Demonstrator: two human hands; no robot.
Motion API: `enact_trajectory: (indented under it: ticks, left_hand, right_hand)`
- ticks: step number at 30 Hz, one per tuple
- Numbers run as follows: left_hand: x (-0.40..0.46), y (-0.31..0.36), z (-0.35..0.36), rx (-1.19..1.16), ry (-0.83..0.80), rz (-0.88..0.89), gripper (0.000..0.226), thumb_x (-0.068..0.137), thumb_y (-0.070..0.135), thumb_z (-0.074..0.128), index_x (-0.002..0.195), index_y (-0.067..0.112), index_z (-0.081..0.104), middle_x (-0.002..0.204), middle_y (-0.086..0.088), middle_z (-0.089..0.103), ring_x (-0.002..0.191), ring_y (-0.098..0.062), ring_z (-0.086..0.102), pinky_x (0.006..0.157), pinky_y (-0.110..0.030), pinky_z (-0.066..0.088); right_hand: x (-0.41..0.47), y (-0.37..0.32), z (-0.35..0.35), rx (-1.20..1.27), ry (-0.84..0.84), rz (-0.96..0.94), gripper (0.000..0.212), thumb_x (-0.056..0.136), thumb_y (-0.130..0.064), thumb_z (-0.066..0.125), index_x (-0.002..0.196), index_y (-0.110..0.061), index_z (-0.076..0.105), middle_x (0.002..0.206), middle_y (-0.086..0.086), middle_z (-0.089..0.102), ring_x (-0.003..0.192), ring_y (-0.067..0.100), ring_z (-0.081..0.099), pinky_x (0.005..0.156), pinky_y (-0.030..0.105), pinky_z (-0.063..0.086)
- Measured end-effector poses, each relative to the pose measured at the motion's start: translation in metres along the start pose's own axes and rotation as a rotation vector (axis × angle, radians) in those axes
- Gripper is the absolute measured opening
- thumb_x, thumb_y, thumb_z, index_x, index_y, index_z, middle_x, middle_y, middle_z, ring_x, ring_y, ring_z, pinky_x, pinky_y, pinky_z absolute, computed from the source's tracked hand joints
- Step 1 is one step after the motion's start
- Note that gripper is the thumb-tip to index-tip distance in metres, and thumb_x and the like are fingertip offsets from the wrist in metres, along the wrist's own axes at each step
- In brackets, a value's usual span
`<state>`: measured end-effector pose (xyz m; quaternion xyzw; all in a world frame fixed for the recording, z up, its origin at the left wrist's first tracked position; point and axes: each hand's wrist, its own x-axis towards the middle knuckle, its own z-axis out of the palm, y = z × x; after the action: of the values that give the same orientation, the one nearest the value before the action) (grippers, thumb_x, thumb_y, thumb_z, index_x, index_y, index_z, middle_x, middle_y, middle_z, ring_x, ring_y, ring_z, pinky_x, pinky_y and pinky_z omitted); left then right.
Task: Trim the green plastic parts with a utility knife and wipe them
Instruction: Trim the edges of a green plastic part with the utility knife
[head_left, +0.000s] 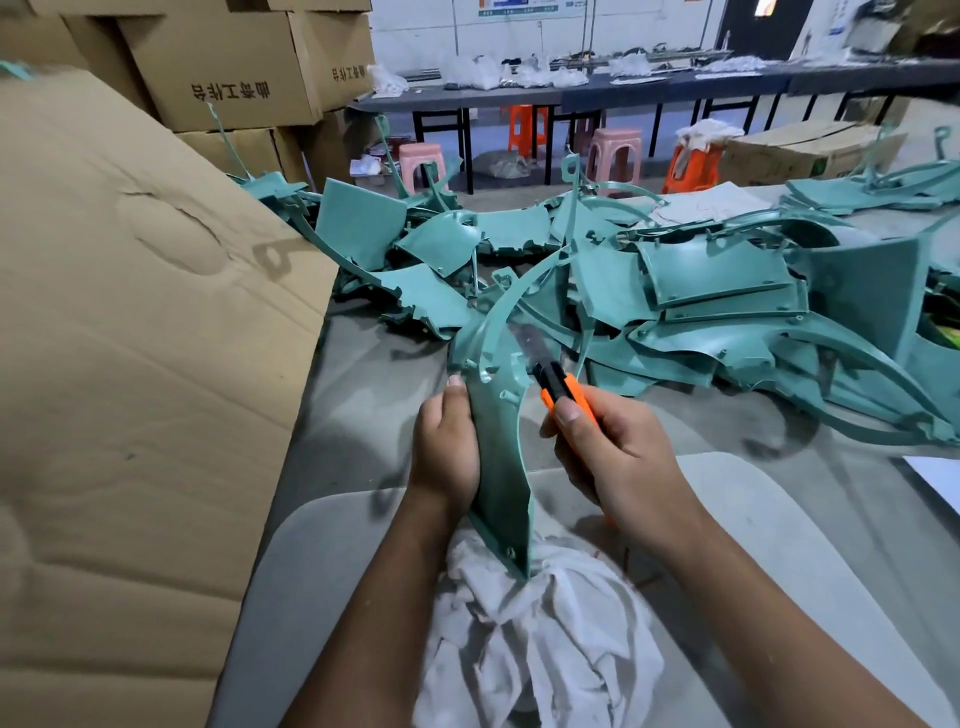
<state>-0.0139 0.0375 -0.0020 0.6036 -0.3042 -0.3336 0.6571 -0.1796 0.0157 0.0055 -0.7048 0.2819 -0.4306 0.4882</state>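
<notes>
The left hand (448, 447) gripped a long curved green plastic part (500, 467) along its left edge, thumb up, holding it upright with its pointed near end resting on a crumpled white cloth (540, 639). The right hand (613, 457) was closed around an orange utility knife (563, 396), whose blurred blade lay against the part's right edge. Beyond, a pile of green parts (675, 301) covered the grey desk (374, 395); a cardboard box (130, 338) stood at left.
</notes>
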Motion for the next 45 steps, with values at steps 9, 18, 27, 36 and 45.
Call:
enact_trajectory:
  ticks: [9,18,27,36,45]
  left_hand:
    - [0.008,0.000,-0.002,-0.042,0.109,-0.117,0.063,0.106,0.040,0.039,0.118,-0.021,0.048,0.120,-0.050,0.050,0.099,-0.058,0.055,0.093,-0.062,0.048]
    - [0.005,0.002,-0.001,0.035,0.096,-0.126,0.080,0.079,0.057,0.036,0.115,-0.012,0.058,0.119,-0.039,0.060,0.100,-0.045,0.063,0.098,-0.063,0.047]
    - [0.015,-0.003,-0.008,-0.156,0.124,-0.261,0.036,0.102,0.023,0.044,0.068,0.016,0.050,0.054,0.000,0.048,0.053,-0.021,0.040,0.054,-0.029,0.033]
    - [0.008,0.005,-0.002,0.208,0.142,-0.132,0.054,0.101,0.041,0.037,0.113,-0.003,0.064,0.117,-0.027,0.066,0.110,-0.042,0.062,0.100,-0.052,0.049]
    - [0.018,0.019,-0.031,0.461,0.260,0.002,0.053,0.109,0.032,0.032,0.098,-0.009,0.064,0.111,-0.029,0.066,0.104,-0.041,0.060,0.093,-0.046,0.049]
  right_hand:
    - [-0.001,-0.003,-0.006,-0.284,0.002,-0.205,0.037,0.107,-0.035,0.051,0.080,-0.011,0.060,0.058,0.003,0.048,0.050,0.018,0.044,0.048,0.043,0.036]
    - [-0.004,-0.005,0.005,-0.331,0.040,-0.271,0.038,0.107,-0.032,0.050,0.080,-0.007,0.058,0.057,0.005,0.048,0.051,0.027,0.046,0.050,0.045,0.037]
    - [-0.004,-0.009,-0.006,-0.306,-0.166,-0.363,0.040,0.105,-0.032,0.055,0.071,-0.012,0.053,0.057,-0.009,0.037,0.045,0.012,0.036,0.047,0.025,0.026]
    - [0.003,-0.004,-0.009,-0.560,0.133,-0.405,0.036,0.105,-0.033,0.057,0.073,-0.026,0.043,0.055,-0.012,0.036,0.049,0.013,0.042,0.051,0.018,0.025]
    - [0.000,-0.006,-0.020,-0.518,-0.100,-0.429,0.044,0.105,-0.042,0.055,0.068,-0.019,0.048,0.055,-0.009,0.037,0.048,0.015,0.042,0.048,0.034,0.032]
